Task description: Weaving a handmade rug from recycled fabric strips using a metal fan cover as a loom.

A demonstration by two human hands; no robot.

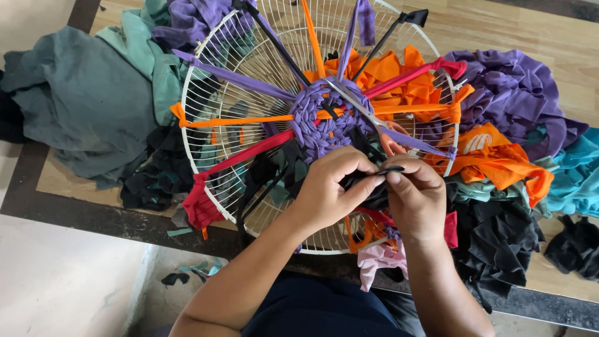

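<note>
Counting first, we find two hands at the lower middle of the frame: our left hand (327,190) and our right hand (415,196), both pinched shut on one black cloth strip (374,175) that runs between their fingertips. They work over one round white wire grille (206,106), which fills the centre of the frame and lies on the wooden surface (536,25).

Cloth strips are stretched across the grille like spokes; we count several purple, several orange, two red and a few black, though those under our hands are hidden. All meet at one purple woven disc (324,115) at the hub, just above our fingers.

Around the grille lie heaps of cloth: a grey-green pile (81,100) at the upper left, a purple pile (518,93) at the upper right, orange scraps (499,156) beside it, turquoise cloth (577,175) at the right edge, and black scraps (493,243) at the lower right, touching our right wrist. A pink scrap (377,259) hangs below the rim.
</note>
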